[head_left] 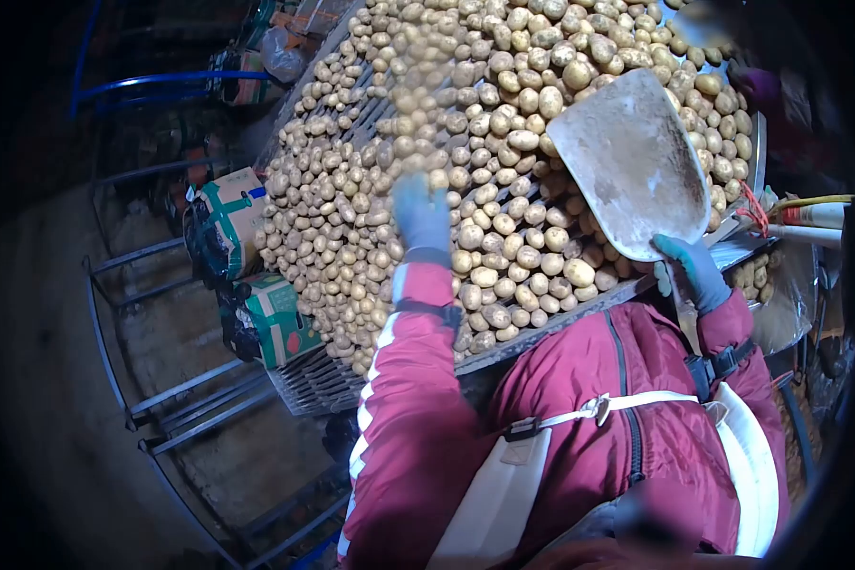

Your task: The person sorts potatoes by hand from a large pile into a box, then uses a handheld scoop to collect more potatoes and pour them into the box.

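Observation:
Many potatoes lie spread over a slatted metal sorting surface. My left hand, in a grey-blue glove, is over the potatoes near the middle of the view, touching or just above them. Its fingers are smeared by motion, and whether they hold a potato cannot be made out. On the right, my gloved right hand is closed at the lower end of a large, worn, pale scoop. The scoop's broad, dirty face shows and carries no potatoes. It covers part of the pile.
Green-and-tan boxes with black liners stand along the left edge of the surface. Blue metal rails and a metal frame are farther left. Pale pipes and red cord are at the right.

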The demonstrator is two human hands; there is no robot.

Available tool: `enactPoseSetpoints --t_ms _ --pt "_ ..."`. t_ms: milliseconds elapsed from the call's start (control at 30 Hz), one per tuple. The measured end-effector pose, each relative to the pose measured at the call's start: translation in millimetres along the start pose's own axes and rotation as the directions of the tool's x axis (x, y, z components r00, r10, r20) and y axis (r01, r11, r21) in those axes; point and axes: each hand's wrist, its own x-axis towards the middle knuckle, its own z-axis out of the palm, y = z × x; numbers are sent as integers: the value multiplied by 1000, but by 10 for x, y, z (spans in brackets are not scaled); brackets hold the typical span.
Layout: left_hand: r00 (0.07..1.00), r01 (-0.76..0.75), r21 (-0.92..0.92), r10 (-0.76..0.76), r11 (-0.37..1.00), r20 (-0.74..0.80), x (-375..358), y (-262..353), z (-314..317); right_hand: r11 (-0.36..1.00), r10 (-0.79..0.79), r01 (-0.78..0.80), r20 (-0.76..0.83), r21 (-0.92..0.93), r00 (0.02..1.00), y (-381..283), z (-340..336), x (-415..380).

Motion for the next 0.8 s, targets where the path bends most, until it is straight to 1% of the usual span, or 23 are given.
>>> enactPoseSetpoints --t_ms 33,100,133,167,233,300,333,367,400,433,500,533,567,600,633,667,700,733,767,800 --pt "999 -7 -66 10 998 34 49 219 110 1000 5 -5 0 -4 1000 -10 43 27" --pt "995 -27 -114 37 993 88 79 611 366 993 -109 105 -105 -49 988 9 128 91" --pt "989 -73 -111 87 991 121 53 741 500 993 -107 101 -107 -55 989 22 116 140" --pt "978 -119 -112 135 987 156 13 811 581 992 -113 105 -108 -76 988 41 103 172" --pt "959 -227 -47 231 973 166 -103 626 558 989 -118 106 -117 -103 986 22 102 126" --pt "954 -292 146 299 945 -26 -72 388 497 997 -48 41 -112 -63 993 -29 171 2" --pt "953 -297 136 303 945 -24 -50 293 358 997 -49 41 -123 -62 991 64 136 -27" --pt "971 -220 183 198 958 131 17 243 178 993 -89 77 -151 -87 984 168 14 12" --pt "958 -152 240 84 959 273 77 205 78 987 -135 116 -178 -114 975 201 -45 23" --pt "958 -157 235 90 959 272 129 168 64 986 -140 121 -184 -114 973 233 -90 8" --pt "994 -33 1 32 999 109 245 137 99 991 -27 -1 -204 -134 979 299 -155 -41" --pt "980 -24 -26 28 999 197 421 175 155 990 -27 -2 -209 -138 978 371 -209 -28" --pt "980 -24 -36 31 999 194 490 217 220 985 -60 23 -214 -170 975 476 -260 3" --pt "983 -159 -112 168 981 74 522 283 342 978 -91 47 -218 -201 972 535 -286 19" --pt "955 -297 -171 291 939 -58 553 325 490 977 -96 48 -226 -207 969 523 -208 -17" --pt "967 -245 -207 253 947 14 594 342 615 975 -116 67 -227 -212 967 507 -104 -54" --pt "967 -247 -218 255 944 8 652 376 685 972 -139 89 -229 -217 964 477 -8 -94" --pt "968 -203 -165 223 965 112 711 413 734 962 -93 26 -235 -272 968 437 41 -146" --pt "959 -165 -104 184 981 214 767 448 774 961 -99 30 -243 -275 965 406 117 -197" --pt "958 -109 -64 122 992 260 811 495 790 973 -35 -34 -294 -227 955 400 200 -248"
